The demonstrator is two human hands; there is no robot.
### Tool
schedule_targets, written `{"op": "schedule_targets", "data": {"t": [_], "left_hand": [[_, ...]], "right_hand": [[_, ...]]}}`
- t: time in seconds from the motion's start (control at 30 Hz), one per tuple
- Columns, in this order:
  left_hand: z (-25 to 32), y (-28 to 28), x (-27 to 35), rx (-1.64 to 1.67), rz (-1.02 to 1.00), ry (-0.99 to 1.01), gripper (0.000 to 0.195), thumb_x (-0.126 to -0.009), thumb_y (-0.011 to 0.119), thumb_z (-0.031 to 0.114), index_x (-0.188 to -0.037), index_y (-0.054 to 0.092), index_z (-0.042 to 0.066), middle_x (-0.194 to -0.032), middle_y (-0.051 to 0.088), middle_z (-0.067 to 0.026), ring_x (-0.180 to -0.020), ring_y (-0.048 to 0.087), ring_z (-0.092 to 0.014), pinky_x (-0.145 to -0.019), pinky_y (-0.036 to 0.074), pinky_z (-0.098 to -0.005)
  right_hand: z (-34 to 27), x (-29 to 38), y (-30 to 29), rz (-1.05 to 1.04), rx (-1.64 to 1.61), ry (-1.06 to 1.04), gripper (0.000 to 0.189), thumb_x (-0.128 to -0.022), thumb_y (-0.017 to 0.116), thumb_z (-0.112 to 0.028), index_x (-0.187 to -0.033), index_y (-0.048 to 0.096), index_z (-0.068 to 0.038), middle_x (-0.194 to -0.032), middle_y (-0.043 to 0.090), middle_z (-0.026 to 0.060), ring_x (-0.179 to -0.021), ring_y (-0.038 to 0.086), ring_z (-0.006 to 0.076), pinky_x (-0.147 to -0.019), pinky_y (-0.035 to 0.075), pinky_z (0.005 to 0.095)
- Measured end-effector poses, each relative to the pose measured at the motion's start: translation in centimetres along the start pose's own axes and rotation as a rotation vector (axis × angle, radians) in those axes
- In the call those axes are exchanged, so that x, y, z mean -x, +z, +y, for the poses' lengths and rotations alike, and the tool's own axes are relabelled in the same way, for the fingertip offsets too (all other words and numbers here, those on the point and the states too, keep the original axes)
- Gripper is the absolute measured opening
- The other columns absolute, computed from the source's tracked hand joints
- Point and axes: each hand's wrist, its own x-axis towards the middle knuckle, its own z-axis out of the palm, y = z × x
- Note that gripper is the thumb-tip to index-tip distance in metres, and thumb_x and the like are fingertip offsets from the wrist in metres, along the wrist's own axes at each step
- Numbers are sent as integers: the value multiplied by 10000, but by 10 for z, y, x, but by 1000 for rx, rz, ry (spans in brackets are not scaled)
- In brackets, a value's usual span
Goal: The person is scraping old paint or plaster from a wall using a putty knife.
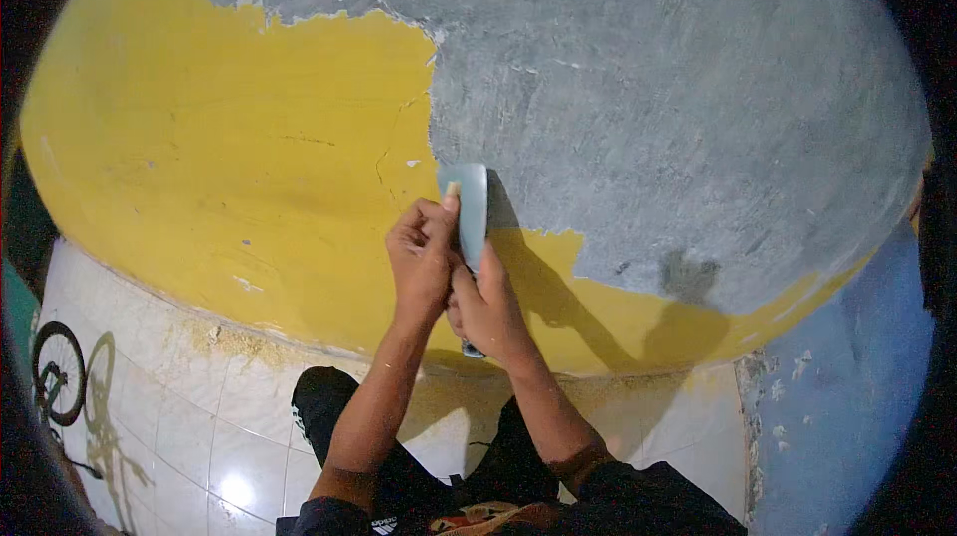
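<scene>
A scraper [472, 218] with a wide, light blue-grey blade stands against the wall, at the border between yellow paint [314, 139] and bare grey plaster [658, 117]. My right hand [487, 304] is wrapped around its handle, whose dark end shows below the fist. The fingers of my left hand [422, 255] are curled at the blade's left side, with the thumb laid along its face. Something small and pale sits at that thumb's tip; I cannot tell whether it is a nail or a paint flake. The blade's top edge meets the jagged paint edge.
Below the wall lies a white tiled floor [179, 416], with yellowish dust along the wall's foot. A bicycle wheel [60, 374] shows at far left. A blue, patchy wall surface [837, 379] is at right. My knees in dark trousers [325, 401] are close to the wall.
</scene>
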Motion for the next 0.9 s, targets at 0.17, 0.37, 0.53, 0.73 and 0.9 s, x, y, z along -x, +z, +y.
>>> {"op": "schedule_targets", "data": {"t": [0.17, 0.37, 0.53, 0.73, 0.9], "left_hand": [[-8, 0, -6, -6, -23, -28, 319, -965, 674, 219, -700, 556, 87, -596, 498, 73, -523, 372, 1, -466, 277, -206], [-6, -3, -6, -10, -60, -22, 339, -971, 666, 226, -684, 542, 97, -589, 488, 78, -528, 362, 2, -474, 263, -208], [8, -5, -14, 18, -49, -42, 337, -972, 663, 231, -684, 543, 103, -582, 472, 83, -520, 348, 0, -468, 258, -209], [-1, -2, -10, 4, -52, -25, 336, -967, 667, 234, -684, 535, 111, -612, 462, 90, -542, 353, -10, -487, 265, -214], [-6, -4, -15, 66, -56, 25, 319, -959, 680, 226, -693, 554, 101, -592, 468, 93, -525, 350, -4, -475, 267, -215]], "right_hand": [[-9, -1, -1, 30, -43, 80, 318, -1031, 443, -130, -1339, 368, -106, -634, 406, -30, -426, 367, 48, -371, 287, 236], [-6, 2, 8, 42, -99, 39, 320, -1029, 446, -126, -1339, 372, -105, -641, 407, -35, -428, 371, 42, -367, 291, 236], [-1, -6, 22, 93, -46, -46, 316, -1020, 441, -102, -1330, 383, -84, -663, 437, -26, -436, 392, 45, -366, 298, 239], [7, -5, 13, 160, 171, -139, 316, -984, 479, -115, -1272, 429, 5, -866, 539, 162, -714, 498, 275, -609, 392, 373], [10, -6, 16, 157, 135, -140, 250, -1033, 459, -142, -1272, 417, -81, -655, 438, -29, -432, 374, 50, -372, 294, 240]]}}
